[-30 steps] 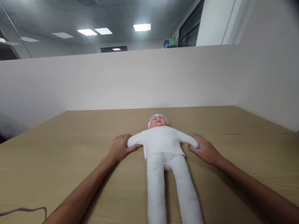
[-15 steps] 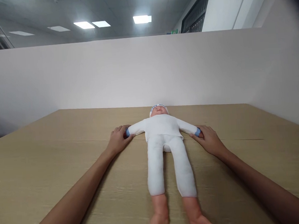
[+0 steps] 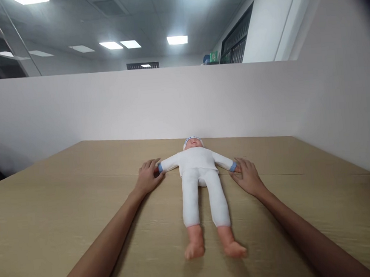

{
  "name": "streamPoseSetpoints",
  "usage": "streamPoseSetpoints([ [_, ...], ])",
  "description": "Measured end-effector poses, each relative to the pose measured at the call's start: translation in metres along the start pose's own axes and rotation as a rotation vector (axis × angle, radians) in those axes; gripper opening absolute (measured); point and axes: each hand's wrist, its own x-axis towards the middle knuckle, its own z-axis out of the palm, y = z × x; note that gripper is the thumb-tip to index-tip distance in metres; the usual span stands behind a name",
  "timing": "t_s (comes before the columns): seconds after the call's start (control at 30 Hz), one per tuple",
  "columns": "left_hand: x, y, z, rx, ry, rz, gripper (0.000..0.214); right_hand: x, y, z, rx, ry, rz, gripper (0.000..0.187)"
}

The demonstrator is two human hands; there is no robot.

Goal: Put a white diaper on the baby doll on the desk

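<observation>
A baby doll (image 3: 198, 165) lies on its back with its head toward the far wall. It wears a white long-sleeved top, white trousers, blue cuffs and a white headband with blue lettering; its feet are bare. Both doll arms are spread out to the sides. On the left, my left hand (image 3: 148, 177) is closed around the doll's hand, fingers above and thumb below. My right hand (image 3: 247, 177) holds the doll's other hand between thumb and fingers at the right cuff. The doll's hands are partly hidden by my fingers.
The doll rests on a wide tan tabletop (image 3: 82, 219) with a faint seam across it. A white partition (image 3: 131, 104) rises behind the table's far edge, and a white wall (image 3: 339, 100) stands at the right. Ceiling lights show beyond.
The camera view has tilted upward and drawn back, so more ceiling shows and the doll looks smaller. Both hands remain at the doll's hands; my right hand's grip looks slightly looser.
</observation>
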Motion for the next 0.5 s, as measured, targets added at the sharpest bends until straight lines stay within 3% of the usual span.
streamPoseSetpoints([
  [0.13,-0.014,0.006,-0.007,-0.01,0.081,-0.024,0.049,-0.016,-0.023,-0.022,0.033,0.105,-0.02,0.053],
  [0.33,-0.048,0.025,-0.028,-0.093,0.143,-0.021,0.034,-0.05,-0.076,-0.06,0.152,0.166,-0.025,0.028],
  [0.5,-0.085,0.07,-0.06,-0.223,0.182,0.01,0.027,-0.1,-0.145,-0.101,0.31,0.116,-0.032,0.019],
])
